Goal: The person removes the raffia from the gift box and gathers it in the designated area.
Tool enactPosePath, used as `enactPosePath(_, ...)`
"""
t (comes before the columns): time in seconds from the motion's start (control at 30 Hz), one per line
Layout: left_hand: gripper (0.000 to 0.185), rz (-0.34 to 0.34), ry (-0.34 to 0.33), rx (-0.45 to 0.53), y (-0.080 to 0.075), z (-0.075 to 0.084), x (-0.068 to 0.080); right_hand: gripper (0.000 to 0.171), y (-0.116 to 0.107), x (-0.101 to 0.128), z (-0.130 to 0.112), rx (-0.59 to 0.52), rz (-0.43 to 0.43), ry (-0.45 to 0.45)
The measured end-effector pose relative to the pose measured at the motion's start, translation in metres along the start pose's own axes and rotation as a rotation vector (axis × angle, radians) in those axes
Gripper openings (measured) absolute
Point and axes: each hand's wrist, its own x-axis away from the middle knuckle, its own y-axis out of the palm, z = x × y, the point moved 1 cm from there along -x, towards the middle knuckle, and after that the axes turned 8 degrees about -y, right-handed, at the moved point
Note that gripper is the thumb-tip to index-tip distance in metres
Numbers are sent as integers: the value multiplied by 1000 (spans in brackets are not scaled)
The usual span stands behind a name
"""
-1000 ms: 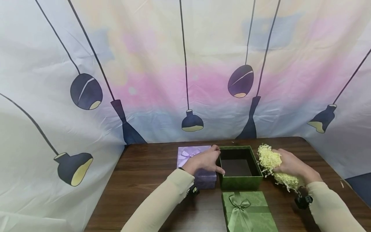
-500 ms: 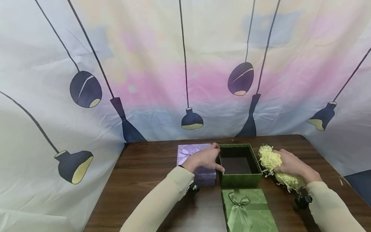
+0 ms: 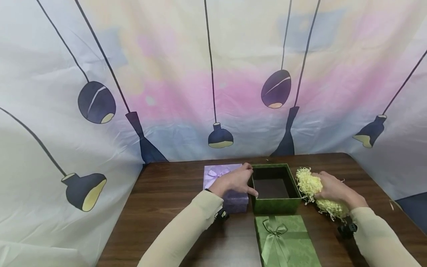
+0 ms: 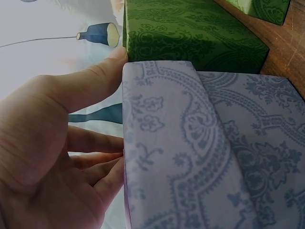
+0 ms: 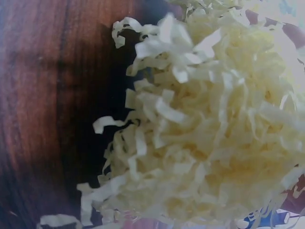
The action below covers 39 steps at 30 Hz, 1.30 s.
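My left hand (image 3: 235,182) reaches across the purple gift box (image 3: 237,203) to the open green box (image 3: 277,207). Its thumb and fingers extend along the green box's left rim, the thumb at the near corner. In the left wrist view, the purple box (image 4: 176,143) covers part of the fingertips. To the right of the green box, my right hand (image 3: 335,191) grips a bundle of pale yellow shredded paper (image 3: 308,183), which bulges out on both sides of the hand. Loose curls of the shredded paper (image 5: 200,129) fill the right wrist view and hide most of the fingers.
The green lid (image 3: 290,241) with a ribbon bow lies in front of the green box. All of this is on a dark wooden table (image 3: 160,207). A curtain (image 3: 180,92) printed with lamps hangs behind the table's back edge.
The scene sits slightly higher in the head view than before. Both hands keep their places, the left at the green box and the right holding the shredded paper.
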Motion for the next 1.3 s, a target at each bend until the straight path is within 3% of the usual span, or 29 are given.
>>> enactPosePath(0.77, 74, -12, 9, 20, -1, -2, 2, 89, 9, 0, 5, -58, -67, 3)
enactPosePath(1.3, 79, 7, 4, 6, 1, -2, 2, 85, 13, 0, -2, 41, -46, 3)
